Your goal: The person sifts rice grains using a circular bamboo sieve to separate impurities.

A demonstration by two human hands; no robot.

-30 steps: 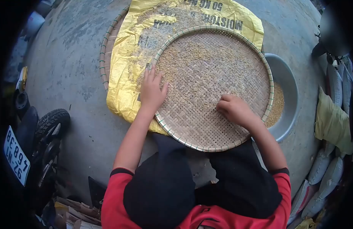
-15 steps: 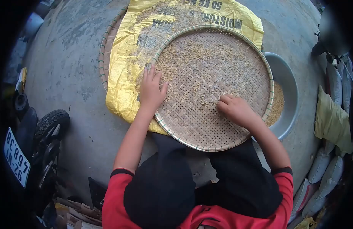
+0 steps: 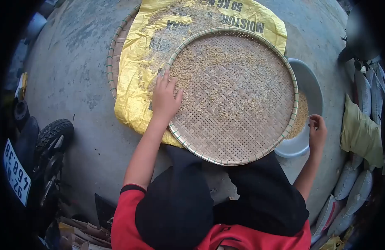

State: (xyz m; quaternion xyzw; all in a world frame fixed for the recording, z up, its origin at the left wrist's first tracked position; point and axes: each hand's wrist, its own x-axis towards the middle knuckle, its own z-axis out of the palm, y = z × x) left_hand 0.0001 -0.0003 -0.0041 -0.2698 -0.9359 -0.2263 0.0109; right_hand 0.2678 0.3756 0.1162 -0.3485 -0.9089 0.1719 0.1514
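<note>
Two round woven trays show, one above the knees and one on the floor [image 3: 90, 102]. The upper tray [image 3: 236, 141] lies with its hollow face up; being round, it has no clear long axis. Its scattered grains [image 3: 196, 68] point every way, too many to count. The other tray [image 3: 113, 58] peeks out at the left, mostly covered by a single yellow sack [image 3: 130, 96], whose print reads upside down and partly runs out of view at the top.

One grey basin [image 3: 314, 81] sits at the right, its near-left part hidden by the upper tray, with more grain [image 3: 301, 110] inside.

Two hands are in view. The left hand [image 3: 164, 100] lies at the upper tray's left rim, its grip wide, fingers pointing away from the body. The right hand [image 3: 318, 132] is at the basin's right edge, its fingers curled; how narrow its grip is, and whether it holds anything, cannot be told. I cannot tell whether it touches the basin.
</note>
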